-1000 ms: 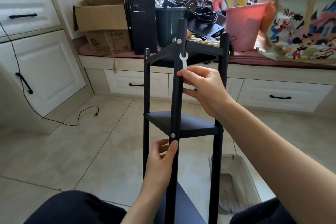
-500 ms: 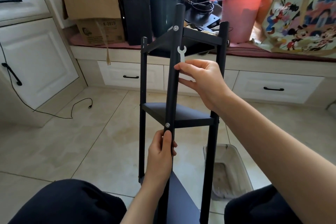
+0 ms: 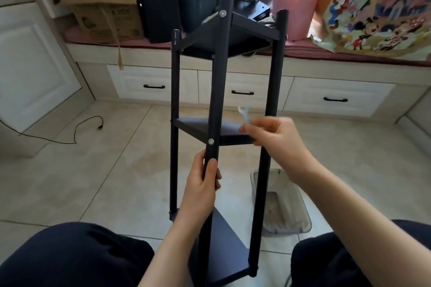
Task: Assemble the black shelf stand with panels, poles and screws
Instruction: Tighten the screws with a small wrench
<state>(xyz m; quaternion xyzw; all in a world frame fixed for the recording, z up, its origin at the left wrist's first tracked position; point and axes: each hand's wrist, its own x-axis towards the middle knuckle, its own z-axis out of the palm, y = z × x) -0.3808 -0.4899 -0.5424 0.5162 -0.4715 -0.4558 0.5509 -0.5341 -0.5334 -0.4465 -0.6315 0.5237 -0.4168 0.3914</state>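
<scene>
The black shelf stand (image 3: 219,77) stands upright on the floor between my knees, with three poles and three triangular panels. Silver screws show on the front pole at the top panel (image 3: 222,13) and the middle panel (image 3: 211,141). My left hand (image 3: 202,184) grips the front pole just below the middle screw. My right hand (image 3: 277,140) pinches a small white wrench (image 3: 243,115) beside the middle panel, right of the front pole; it is blurred by motion.
A clear plastic tray (image 3: 286,207) lies on the tiled floor behind the right pole. A window seat with drawers (image 3: 241,92) carries cardboard boxes (image 3: 100,2), a pink bin (image 3: 298,4) and a printed bag. A black cable (image 3: 77,128) trails on the floor at left.
My right hand has carried the white wrench down from near the top panel to the middle panel. My left hand has closed round the front pole. The view has tilted down.
</scene>
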